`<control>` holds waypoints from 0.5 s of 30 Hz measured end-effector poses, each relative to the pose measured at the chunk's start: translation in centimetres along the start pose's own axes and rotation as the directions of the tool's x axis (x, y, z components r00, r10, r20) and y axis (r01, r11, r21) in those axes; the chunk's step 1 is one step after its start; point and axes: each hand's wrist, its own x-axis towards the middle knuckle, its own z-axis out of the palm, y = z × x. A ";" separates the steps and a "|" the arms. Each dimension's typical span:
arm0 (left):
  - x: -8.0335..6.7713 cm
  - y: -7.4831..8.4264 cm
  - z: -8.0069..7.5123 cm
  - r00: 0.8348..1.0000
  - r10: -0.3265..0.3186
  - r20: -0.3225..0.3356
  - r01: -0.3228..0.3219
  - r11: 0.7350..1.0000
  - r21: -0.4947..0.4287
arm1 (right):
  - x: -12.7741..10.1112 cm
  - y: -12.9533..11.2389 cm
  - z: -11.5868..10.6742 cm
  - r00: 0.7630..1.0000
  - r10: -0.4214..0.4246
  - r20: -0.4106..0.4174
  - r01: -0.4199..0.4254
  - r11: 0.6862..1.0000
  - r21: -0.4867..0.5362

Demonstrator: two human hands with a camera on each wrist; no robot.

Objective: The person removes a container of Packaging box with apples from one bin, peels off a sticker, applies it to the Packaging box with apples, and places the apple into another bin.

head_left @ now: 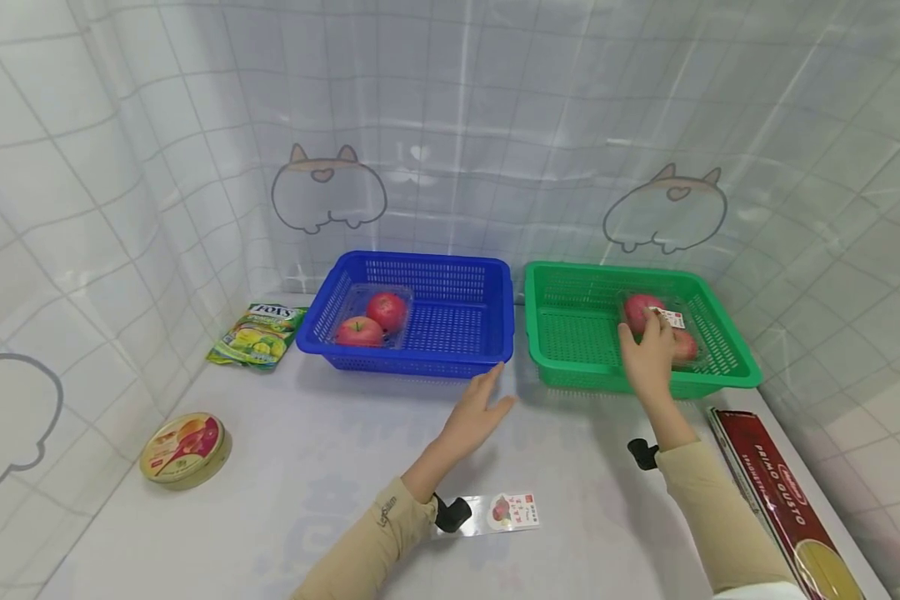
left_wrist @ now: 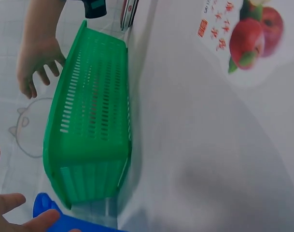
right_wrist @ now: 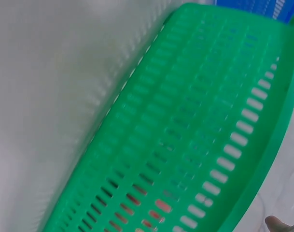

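A green basket stands at the right and holds a clear pack of red apples. My right hand reaches over the basket's front wall, its fingers spread and resting on that pack beside its white label. To the left a blue basket holds another clear pack with two red apples. My left hand hovers with straight fingers just off the blue basket's front right corner and holds nothing.
A printed apple label card lies on the white table near my left wrist. A long red spaghetti box lies at the right edge. A candy bag and a round tin sit at the left. Curtain walls surround the table.
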 end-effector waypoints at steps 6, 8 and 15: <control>-0.5 -0.8 -1.0 0.998 -0.013 -0.059 0.017 0.998 0.058 | -0.8 -0.6 1.1 0.998 -0.044 0.036 0.044 0.999 -0.003; -0.8 -0.9 -1.4 0.997 -0.022 -0.077 0.027 0.998 0.063 | -0.9 -0.9 1.6 0.998 -0.060 0.037 0.060 0.998 -0.005; -1.8 -1.5 -3.6 0.987 -0.085 -0.140 0.092 0.994 0.051 | -1.4 -2.1 3.5 0.992 -0.108 0.063 0.109 0.994 -0.011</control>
